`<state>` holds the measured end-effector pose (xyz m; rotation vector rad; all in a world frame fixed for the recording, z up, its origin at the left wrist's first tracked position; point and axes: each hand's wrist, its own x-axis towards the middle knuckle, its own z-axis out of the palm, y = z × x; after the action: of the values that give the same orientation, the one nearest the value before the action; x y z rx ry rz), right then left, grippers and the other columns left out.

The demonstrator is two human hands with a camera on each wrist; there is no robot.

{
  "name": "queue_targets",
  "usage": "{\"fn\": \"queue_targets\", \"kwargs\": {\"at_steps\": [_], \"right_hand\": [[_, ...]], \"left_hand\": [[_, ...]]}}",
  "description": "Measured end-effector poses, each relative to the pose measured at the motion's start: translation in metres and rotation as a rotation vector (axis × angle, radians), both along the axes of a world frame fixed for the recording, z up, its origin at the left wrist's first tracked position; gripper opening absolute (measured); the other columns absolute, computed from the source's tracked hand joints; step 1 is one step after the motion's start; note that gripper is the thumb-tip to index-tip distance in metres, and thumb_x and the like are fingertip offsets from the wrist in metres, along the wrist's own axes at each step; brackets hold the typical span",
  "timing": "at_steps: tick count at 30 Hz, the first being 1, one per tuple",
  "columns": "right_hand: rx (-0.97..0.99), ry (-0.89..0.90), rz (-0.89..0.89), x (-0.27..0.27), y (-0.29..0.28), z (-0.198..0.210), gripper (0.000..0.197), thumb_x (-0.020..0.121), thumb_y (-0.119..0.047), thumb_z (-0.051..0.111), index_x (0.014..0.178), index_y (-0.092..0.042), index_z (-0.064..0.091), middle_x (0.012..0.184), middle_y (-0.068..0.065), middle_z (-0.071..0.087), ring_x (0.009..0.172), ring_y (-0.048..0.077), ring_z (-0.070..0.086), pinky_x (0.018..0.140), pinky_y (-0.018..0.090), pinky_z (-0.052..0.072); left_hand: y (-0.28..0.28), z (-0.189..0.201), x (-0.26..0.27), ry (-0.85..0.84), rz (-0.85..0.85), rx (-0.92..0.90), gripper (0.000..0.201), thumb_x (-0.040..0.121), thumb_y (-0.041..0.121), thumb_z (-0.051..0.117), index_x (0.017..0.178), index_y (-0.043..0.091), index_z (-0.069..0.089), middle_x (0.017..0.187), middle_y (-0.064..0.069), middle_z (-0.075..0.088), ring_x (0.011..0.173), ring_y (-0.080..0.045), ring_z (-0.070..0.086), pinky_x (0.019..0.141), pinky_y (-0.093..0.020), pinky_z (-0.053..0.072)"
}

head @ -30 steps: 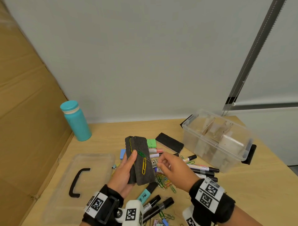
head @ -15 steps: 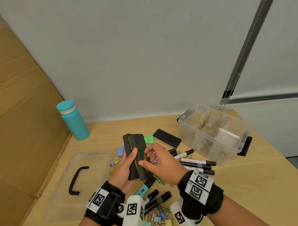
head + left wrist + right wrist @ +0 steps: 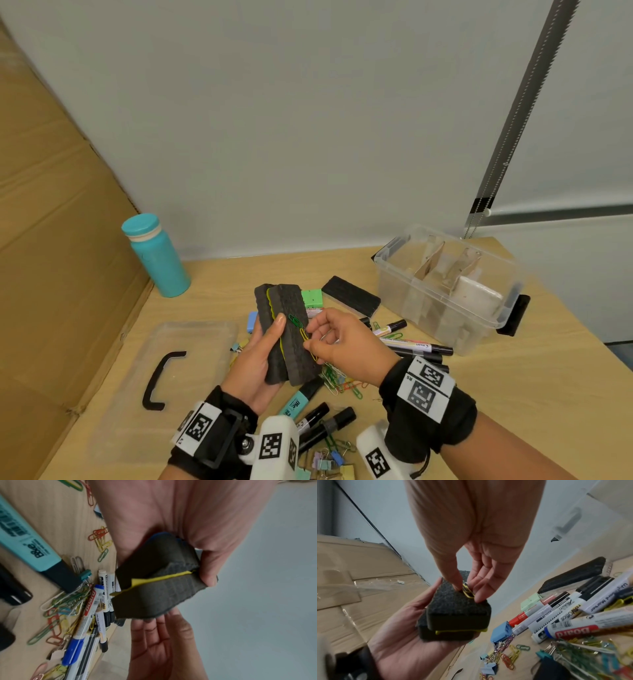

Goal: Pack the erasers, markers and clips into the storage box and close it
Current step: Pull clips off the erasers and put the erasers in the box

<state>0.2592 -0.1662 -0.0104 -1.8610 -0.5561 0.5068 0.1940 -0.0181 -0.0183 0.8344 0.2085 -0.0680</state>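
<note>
Since a second ago the right hand [image 3: 337, 337] has come across from the marker pile to pinch a yellow paper clip [image 3: 305, 337] on the erasers.
Head view: the left hand [image 3: 255, 363] grips two stacked black erasers [image 3: 286, 337] above the table [image 3: 479, 394]; a green paper clip [image 3: 295, 321] also lies on top. The open storage box [image 3: 445, 291] stands at right, its lid [image 3: 164, 377] flat at left, markers [image 3: 416, 347] and loose clips between. Left wrist view: fingers curl round the erasers [image 3: 159, 588], a yellow layer between them. Right wrist view: thumb and finger nip the yellow paper clip [image 3: 468, 592] against the top eraser.
</note>
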Motion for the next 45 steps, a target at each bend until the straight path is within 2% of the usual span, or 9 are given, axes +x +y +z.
{"fn": "queue_targets", "kwargs": {"at_steps": [7, 13, 18, 20, 24, 31, 35, 40, 45], "right_hand": [[-0.028, -0.028, 0.036, 0.003, -0.007, 0.007, 0.017, 0.086, -0.012, 0.063, 0.078, -0.022, 0.053, 0.075, -0.002, 0.053, 0.061, 0.007, 0.055, 0.055, 0.014, 0.049], [-0.134, -0.186, 0.050, 0.005, -0.019, -0.005, 0.010, 0.083, -0.010, 0.061, 0.083, -0.017, 0.055, 0.069, -0.012, 0.048, 0.056, -0.003, 0.047, 0.060, 0.012, 0.040], [-0.600, -0.414, 0.091, 0.012, -0.040, -0.030, 0.014, 0.085, -0.010, 0.050, 0.092, -0.021, 0.055, 0.095, -0.003, 0.058, 0.089, 0.015, 0.054, 0.082, 0.033, 0.050], [-0.521, -0.471, 0.033, 0.010, -0.039, -0.026, 0.012, 0.089, -0.018, 0.053, 0.099, -0.023, 0.057, 0.105, -0.005, 0.059, 0.097, 0.011, 0.053, 0.083, 0.027, 0.046], [-0.109, -0.424, -0.044, 0.000, -0.015, 0.000, 0.012, 0.090, -0.026, 0.059, 0.100, -0.020, 0.061, 0.095, -0.010, 0.058, 0.082, 0.000, 0.054, 0.070, 0.008, 0.041], [-0.074, -0.191, 0.064, 0.003, -0.009, 0.007, 0.005, 0.088, -0.017, 0.060, 0.084, -0.017, 0.057, 0.075, -0.009, 0.049, 0.063, 0.001, 0.045, 0.061, 0.011, 0.040], [-0.178, -0.224, 0.047, 0.004, -0.016, -0.009, 0.002, 0.087, -0.017, 0.057, 0.085, -0.018, 0.057, 0.074, -0.009, 0.052, 0.064, 0.002, 0.047, 0.062, 0.016, 0.042], [-0.696, -0.422, 0.129, 0.010, -0.034, -0.032, 0.023, 0.092, -0.015, 0.042, 0.105, -0.022, 0.060, 0.099, 0.000, 0.064, 0.089, 0.017, 0.061, 0.078, 0.030, 0.050], [-0.172, -0.507, 0.002, 0.006, -0.014, -0.004, 0.020, 0.092, -0.028, 0.054, 0.112, -0.026, 0.057, 0.104, -0.016, 0.055, 0.083, -0.003, 0.056, 0.071, 0.010, 0.045]], "left_hand": [[-0.010, 0.003, -0.002, -0.003, -0.011, -0.023, 0.034, 0.088, 0.024, 0.050, 0.121, 0.025, 0.059, 0.115, -0.017, 0.067, 0.095, -0.030, 0.068, 0.086, -0.052, 0.054], [-0.009, 0.001, -0.002, 0.006, 0.051, 0.015, 0.039, 0.085, 0.027, 0.053, 0.123, 0.026, 0.058, 0.113, -0.014, 0.066, 0.096, -0.026, 0.066, 0.081, -0.044, 0.058], [0.001, 0.004, -0.002, 0.006, 0.088, 0.023, 0.045, 0.085, 0.029, 0.053, 0.130, 0.030, 0.053, 0.123, -0.011, 0.064, 0.108, -0.026, 0.063, 0.085, -0.043, 0.057], [0.001, 0.004, -0.002, 0.011, 0.080, 0.049, 0.047, 0.085, 0.029, 0.053, 0.132, 0.030, 0.051, 0.124, -0.011, 0.063, 0.108, -0.026, 0.062, 0.087, -0.044, 0.056], [-0.006, 0.006, 0.001, 0.026, 0.031, 0.087, 0.044, 0.088, 0.028, 0.052, 0.132, 0.027, 0.051, 0.128, -0.014, 0.062, 0.115, -0.032, 0.060, 0.092, -0.049, 0.052], [-0.011, 0.007, -0.002, 0.027, -0.003, 0.109, 0.045, 0.086, 0.027, 0.053, 0.131, 0.029, 0.051, 0.126, -0.014, 0.063, 0.115, -0.032, 0.061, 0.089, -0.046, 0.055], [-0.003, 0.010, -0.003, 0.039, 0.012, 0.151, 0.045, 0.082, 0.028, 0.055, 0.126, 0.032, 0.054, 0.118, -0.012, 0.068, 0.103, -0.026, 0.066, 0.085, -0.045, 0.056], [0.005, 0.007, -0.005, 0.081, 0.044, 0.156, 0.056, 0.081, 0.028, 0.057, 0.135, 0.034, 0.046, 0.127, -0.013, 0.062, 0.121, -0.033, 0.056, 0.104, -0.055, 0.041], [0.000, 0.002, 0.000, 0.072, -0.013, 0.205, 0.046, 0.083, 0.031, 0.057, 0.129, 0.033, 0.052, 0.122, -0.012, 0.065, 0.112, -0.030, 0.062, 0.092, -0.047, 0.052]]}}
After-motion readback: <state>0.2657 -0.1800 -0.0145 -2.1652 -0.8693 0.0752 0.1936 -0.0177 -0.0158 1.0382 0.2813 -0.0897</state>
